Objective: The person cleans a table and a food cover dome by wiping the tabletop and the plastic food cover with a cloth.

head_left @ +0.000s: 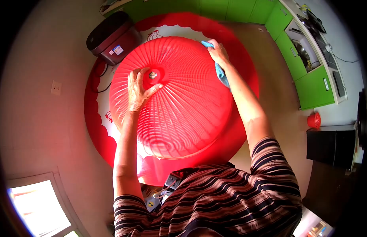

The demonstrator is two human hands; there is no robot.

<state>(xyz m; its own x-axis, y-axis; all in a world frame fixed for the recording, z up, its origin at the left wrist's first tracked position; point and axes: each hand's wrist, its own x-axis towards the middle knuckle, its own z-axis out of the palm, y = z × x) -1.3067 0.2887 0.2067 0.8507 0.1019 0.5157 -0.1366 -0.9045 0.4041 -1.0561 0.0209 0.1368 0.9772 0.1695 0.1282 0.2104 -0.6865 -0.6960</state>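
Blue cloth is clenched in the grip of the right hand, at the far right rim of a ribbed red cover. The left hand, fingers spread and clasping nothing, rests by the cover's round centre. The domed cover sits on the round counter, with a dark cooker at the far left edge and green cabinets beyond.
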